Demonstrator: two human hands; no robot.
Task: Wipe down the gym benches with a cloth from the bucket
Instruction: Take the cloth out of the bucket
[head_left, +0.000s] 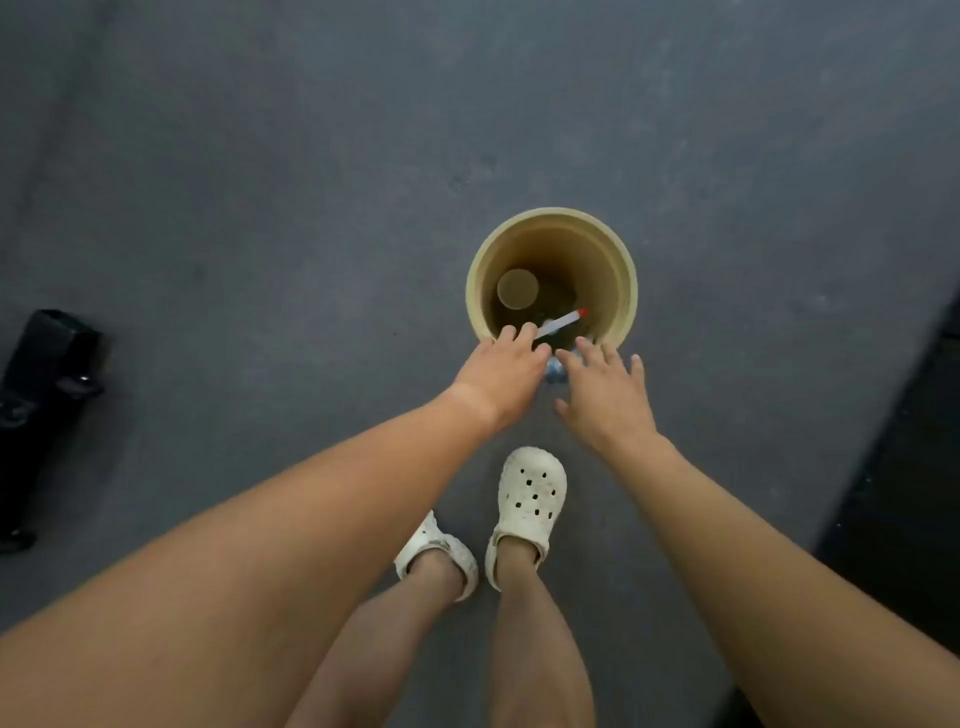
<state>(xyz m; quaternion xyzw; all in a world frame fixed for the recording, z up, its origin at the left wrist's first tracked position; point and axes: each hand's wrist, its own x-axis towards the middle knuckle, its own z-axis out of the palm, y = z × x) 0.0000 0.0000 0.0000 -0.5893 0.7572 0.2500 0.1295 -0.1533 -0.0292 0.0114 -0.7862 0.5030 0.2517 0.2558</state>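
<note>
Nearest, white clogs (530, 499) are planted on the grey floor (260, 182). Beyond them, both hands are stretched to the near rim of the bucket (618, 270). The right hand (605, 395) is spread open, fingers straight; whether the left hand (501, 374) grips anything cannot be told. A blue-white scrap, probably the cloth (555, 370), is glimpsed between them. No bench is plainly seen; the task is judged barely begun, with all wiping left.

Blue cloth (555, 370) mostly hidden under left hand (501, 376); bucket (597, 249) contents dim, perhaps water.
</note>
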